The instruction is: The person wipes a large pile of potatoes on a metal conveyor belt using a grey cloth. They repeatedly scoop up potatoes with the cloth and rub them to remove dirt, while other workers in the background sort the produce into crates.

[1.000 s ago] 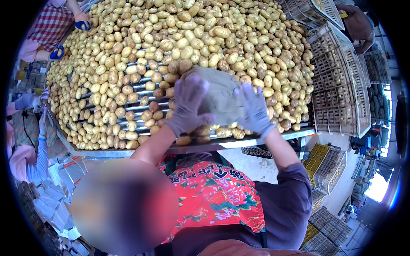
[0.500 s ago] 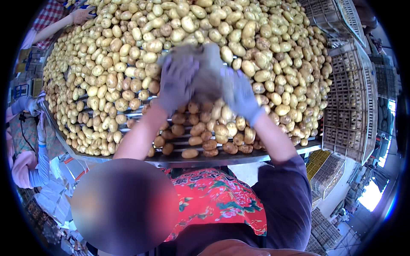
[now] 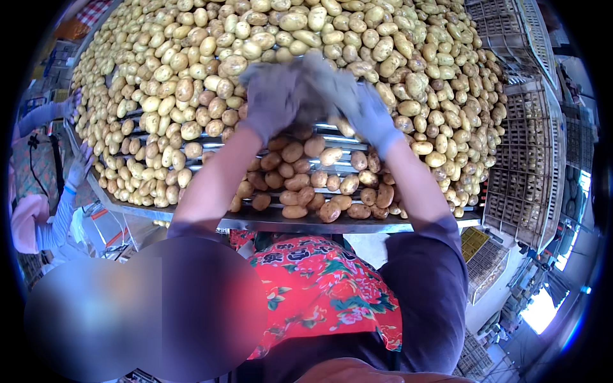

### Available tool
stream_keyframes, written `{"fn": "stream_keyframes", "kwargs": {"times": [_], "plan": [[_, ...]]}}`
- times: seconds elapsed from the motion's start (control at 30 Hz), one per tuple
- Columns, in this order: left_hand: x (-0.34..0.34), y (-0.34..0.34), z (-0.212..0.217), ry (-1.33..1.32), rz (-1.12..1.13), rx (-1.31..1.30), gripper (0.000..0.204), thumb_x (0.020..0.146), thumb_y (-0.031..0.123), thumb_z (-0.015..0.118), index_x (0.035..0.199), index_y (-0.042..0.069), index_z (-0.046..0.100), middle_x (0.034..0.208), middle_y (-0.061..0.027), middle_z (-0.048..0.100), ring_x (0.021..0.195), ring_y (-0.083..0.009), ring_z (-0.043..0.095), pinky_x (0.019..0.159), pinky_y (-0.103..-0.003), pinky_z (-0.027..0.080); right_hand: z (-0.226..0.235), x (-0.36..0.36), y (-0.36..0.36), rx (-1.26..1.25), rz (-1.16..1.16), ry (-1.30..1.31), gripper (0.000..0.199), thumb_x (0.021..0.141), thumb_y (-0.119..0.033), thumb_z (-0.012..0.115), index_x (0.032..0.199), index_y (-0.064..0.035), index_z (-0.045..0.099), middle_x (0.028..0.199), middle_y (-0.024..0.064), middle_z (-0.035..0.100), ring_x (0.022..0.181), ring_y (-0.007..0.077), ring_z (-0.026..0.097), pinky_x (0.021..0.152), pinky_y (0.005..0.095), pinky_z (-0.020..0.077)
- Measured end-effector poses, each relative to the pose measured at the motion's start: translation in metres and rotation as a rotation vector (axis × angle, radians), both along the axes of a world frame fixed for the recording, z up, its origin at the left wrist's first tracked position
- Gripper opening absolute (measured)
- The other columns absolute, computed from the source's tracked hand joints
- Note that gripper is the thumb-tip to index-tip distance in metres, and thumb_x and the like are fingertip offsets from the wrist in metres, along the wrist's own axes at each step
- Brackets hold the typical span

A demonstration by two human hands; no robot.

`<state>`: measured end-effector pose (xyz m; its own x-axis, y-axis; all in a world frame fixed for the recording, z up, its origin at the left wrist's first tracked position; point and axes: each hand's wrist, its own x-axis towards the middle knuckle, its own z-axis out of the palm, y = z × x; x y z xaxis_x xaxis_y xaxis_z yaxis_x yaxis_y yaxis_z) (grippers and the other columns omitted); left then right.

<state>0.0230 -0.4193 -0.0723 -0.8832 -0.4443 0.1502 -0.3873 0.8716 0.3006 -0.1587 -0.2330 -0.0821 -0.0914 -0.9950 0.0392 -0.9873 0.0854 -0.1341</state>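
Note:
A broad heap of yellow-brown potatoes (image 3: 182,89) covers a sorting table with metal slats (image 3: 335,145). My left hand (image 3: 271,99), in a grey-lilac glove, reaches over the middle of the heap. Beside it is my right hand (image 3: 369,118), gloved alike. Between them is a crumpled grey cloth (image 3: 313,89), smeared by motion; both hands appear to grip it, though the fingertips blur into it. Under and around the cloth lie potatoes, some hidden by it. Several loose potatoes (image 3: 297,182) rest on the slats between my forearms and the near rim.
The metal table rim (image 3: 287,225) runs just before my red floral apron (image 3: 332,281). Plastic crates (image 3: 523,159) stand along the right side, with a yellow crate (image 3: 474,244) lower down. At the left edge another person's gloved hand (image 3: 80,166) is by the table.
My hands and the cloth have shifted slightly over the heap. Potatoes near the front rim have rolled about, and more slats show below the cloth. The other person's hands at left have moved.

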Motion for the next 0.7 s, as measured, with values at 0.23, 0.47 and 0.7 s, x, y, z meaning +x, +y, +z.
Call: {"fn": "stream_keyframes", "kwargs": {"times": [0.23, 0.47, 0.7], "plan": [[0.123, 0.057, -0.067, 0.244, -0.520, -0.248, 0.059, 0.077, 0.038, 0.067, 0.134, 0.024, 0.056, 0.141, -0.0101, 0.048, 0.137, -0.0282, 0.039, 0.117, -0.058, 0.017, 0.024, 0.112, 0.047, 0.229, -0.060, -0.178, 0.066, 0.084, -0.030, 0.052, 0.142, -0.0004, 0.043, 0.148, 0.0228, 0.038, 0.144, 0.0387, 0.026, 0.120, 0.0544, 0.0092], [-0.010, -0.026, -0.008, -0.387, 0.151, 0.323, 0.049, 0.089, 0.030, 0.054, 0.133, 0.008, 0.054, 0.129, -0.0171, 0.058, 0.123, -0.0370, 0.049, 0.107, -0.051, 0.033, -0.002, 0.039, -0.056, 0.136, -0.153, 0.022, 0.058, 0.084, -0.026, 0.065, 0.138, -0.0106, 0.050, 0.142, 0.0161, 0.049, 0.133, 0.0342, 0.043, 0.111, 0.0555, 0.0268], [0.176, 0.127, -0.007, 0.103, -0.443, 0.167, 0.060, 0.079, 0.035, 0.065, 0.135, 0.019, 0.053, 0.134, -0.0122, 0.052, 0.125, -0.0314, 0.047, 0.110, -0.053, 0.027, 0.026, 0.151, 0.136, 0.014, 0.045, -0.296, 0.043, 0.087, -0.024, 0.058, 0.127, -0.0084, 0.059, 0.134, 0.0271, 0.051, 0.131, 0.0463, 0.044, 0.106, 0.0580, 0.0352]]}}
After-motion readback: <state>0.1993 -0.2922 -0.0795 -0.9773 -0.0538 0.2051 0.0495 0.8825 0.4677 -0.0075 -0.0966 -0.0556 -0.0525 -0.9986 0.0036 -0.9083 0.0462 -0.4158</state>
